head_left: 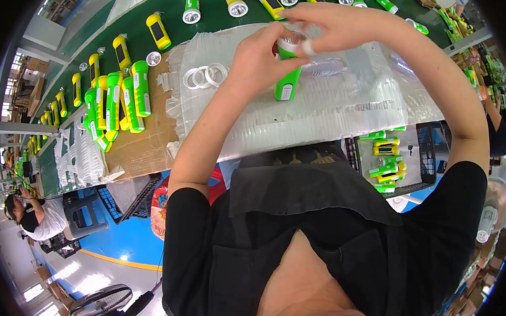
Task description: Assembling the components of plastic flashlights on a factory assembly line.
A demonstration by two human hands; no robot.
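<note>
- Flashlight [287, 82], green plastic barrel with pale head: over the tabletop's middle, between both hands; whether its tail rests on the surface, cannot tell.
- Long axis: head end toward the tabletop's far edge, tail end toward the near edge, with only slight slant.
- Left hand [259, 58], bare: at the barrel's left side, just below the head; thumb laid across the barrel, fingers curled behind, pinching it. This hand is the nearer to the barrel.
- Right hand [341, 30], bare: comes in from the right, fingers arched over the head end, thumb low on its right side; blurred, so whether it presses on the head or merely cups it, cannot tell.
- Governing relation: the head lies just left of and beneath the right fingers, in line with the barrel; the left grip sits between head and tail.
- Ridged translucent plastic sheet [347, 108]: beneath the work, reaching the near edge of the green tabletop [175, 14].
- Flat white rings [207, 75], three, overlapping: on the sheet, left of the left hand.
- Clear round plastic pieces [326, 67], nested in a row: on the sheet, just right of the barrel.
</note>
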